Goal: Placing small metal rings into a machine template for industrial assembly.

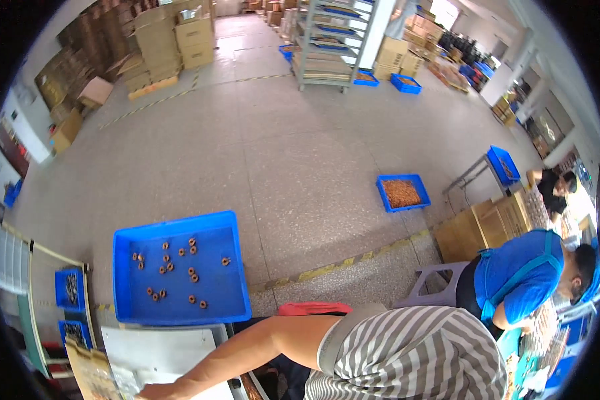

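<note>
My left arm, in a grey-and-white striped sleeve, reaches across to the lower left. At the picture's lower edge my left hand [161, 391] is partly cut off, and its fingers do not show well enough to tell open from closed. Beside the fingertips is a pale, see-through item [127, 381], possibly a plastic bag. Just beyond the forearm lies a flat light-grey metal surface [155, 353]. Past that stands a large blue plastic tray [130, 313] with several small copper-coloured ring-shaped parts [193, 275] scattered in it. My right hand is out of view.
A co-worker in blue [523, 273] sits at the right by a grey plastic stool [433, 287]. A blue tray of copper-coloured parts [401, 193] rests on the floor. At the left, a rack [33, 300] holds blue bins. Cartons [159, 47] and a wheeled shelf [333, 47] stand farther back.
</note>
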Available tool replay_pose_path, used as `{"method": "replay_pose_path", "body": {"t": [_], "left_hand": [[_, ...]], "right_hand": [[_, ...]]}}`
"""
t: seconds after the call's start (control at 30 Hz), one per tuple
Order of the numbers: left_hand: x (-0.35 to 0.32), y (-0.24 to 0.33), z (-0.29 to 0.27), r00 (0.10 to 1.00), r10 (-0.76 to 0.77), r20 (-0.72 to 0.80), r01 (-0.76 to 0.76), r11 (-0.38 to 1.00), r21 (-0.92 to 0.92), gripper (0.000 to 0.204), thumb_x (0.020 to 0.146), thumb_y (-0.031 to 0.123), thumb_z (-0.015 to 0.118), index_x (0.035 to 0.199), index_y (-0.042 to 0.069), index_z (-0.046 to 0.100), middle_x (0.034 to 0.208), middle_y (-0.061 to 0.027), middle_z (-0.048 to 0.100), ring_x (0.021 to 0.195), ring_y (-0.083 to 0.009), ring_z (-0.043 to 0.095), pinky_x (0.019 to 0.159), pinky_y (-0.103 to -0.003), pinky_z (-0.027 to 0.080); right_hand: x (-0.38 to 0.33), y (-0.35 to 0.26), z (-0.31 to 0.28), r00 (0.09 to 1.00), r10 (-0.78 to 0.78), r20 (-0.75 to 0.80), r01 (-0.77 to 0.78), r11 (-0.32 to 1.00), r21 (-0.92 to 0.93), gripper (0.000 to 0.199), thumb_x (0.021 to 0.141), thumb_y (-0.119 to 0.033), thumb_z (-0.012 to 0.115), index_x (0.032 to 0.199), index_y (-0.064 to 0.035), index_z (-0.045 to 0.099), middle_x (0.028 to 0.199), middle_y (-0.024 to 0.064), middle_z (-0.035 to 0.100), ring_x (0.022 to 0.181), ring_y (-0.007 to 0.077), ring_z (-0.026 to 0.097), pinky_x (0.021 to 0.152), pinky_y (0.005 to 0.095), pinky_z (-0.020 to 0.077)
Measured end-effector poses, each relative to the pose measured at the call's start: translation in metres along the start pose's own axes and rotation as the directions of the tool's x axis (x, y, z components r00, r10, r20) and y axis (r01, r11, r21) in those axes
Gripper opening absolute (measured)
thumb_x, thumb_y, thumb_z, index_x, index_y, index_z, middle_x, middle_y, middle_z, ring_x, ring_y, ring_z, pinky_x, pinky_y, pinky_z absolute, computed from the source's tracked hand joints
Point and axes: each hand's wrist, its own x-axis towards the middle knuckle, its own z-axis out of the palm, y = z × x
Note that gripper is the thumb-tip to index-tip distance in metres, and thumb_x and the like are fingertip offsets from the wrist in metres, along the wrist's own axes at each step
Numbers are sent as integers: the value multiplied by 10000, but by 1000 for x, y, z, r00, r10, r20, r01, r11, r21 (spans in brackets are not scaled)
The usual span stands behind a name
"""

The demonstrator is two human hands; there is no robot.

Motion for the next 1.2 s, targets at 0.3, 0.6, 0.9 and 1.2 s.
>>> {"method": "replay_pose_path", "body": {"t": [0.3, 0.6, 0.9, 1.2], "left_hand": [[18, -94, -23, 983, 54, -173, -47, 998, 42, 488, 853, 96, 708, 1246, -79, 477, 1127, -185, 632, 958, -250, 655, 767, -323, 566], [13, 4, 16, 872, -451, -187, 324, 822, -468, 331, 941, 115, 468, 1252, 6, 496, 830, -37, 534, 516, -96, 366, 382, -194, 334], [28, 80, 35, 878, -373, 301, 410, 258, -875, 174, 974, 244, 516, 1081, 117, 570, 763, 4, 550, 547, -64, 446, 345, -157, 233], [21, 83, 13, 894, -370, 252, 390, 368, -844, 238, 943, 291, 554, 1083, 99, 539, 761, -25, 579, 570, -98, 501, 375, -181, 284]], "right_hand": [[-19, -40, -99, 971, 153, 183, -179, 974, 138, 255, 827, -377, 679, 884, -132, 727, 734, 87, 698, 629, 236, 663, 568, 380, 512], [-32, -53, -73, 892, 117, 436, -324, 839, 437, 106, 799, -99, 627, 851, -16, 670, 797, 69, 679, 709, 142, 589, 634, 342, 482], [10, -70, -86, 701, 456, 548, -463, 876, -137, 206, 840, -75, 687, 998, 10, 586, 909, 82, 669, 832, 121, 636, 750, 275, 517], [40, -99, -31, 657, 341, 673, -133, 930, -342, 212, 812, -103, 681, 973, 20, 621, 868, 140, 675, 812, 234, 670, 725, 333, 521]]}}
